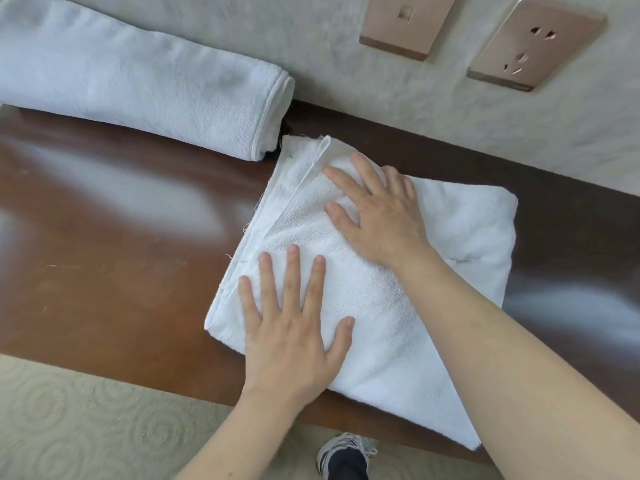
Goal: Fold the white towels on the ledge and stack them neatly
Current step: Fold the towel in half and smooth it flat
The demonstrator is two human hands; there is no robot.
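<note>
Centrally, a folded white towel [398, 289] lies flat on the dark brown ledge [121, 254], its near corner hanging past the ledge's front edge at about 5 o'clock in the head view. Layered hems show along its 10 o'clock side, with a few loose threads.

Left hand [294, 337]: palm down on the towel's 7 o'clock part, fingers straight and spread, thumb out toward 3 o'clock. Pressing, not gripping; nothing held.

Right hand [377, 216]: palm down on the towel's 12 o'clock part, fingers straight and fanned toward 10 o'clock, tips near the hemmed edge. Flat contact too, nothing clasped. Right forearm crosses the towel from 5 o'clock.

Second white towel [138, 84], a long folded bundle, lies at 10 o'clock against the wall [485, 133]; its near end sits just beside the first towel's far corner, contact unclear.

Two rose-gold wall plates at 1 o'clock: a switch plate [405, 22], a socket plate [533, 43]. Pale patterned carpet [86, 427] at 7 o'clock; one shoe [346, 455] at 6 o'clock.
</note>
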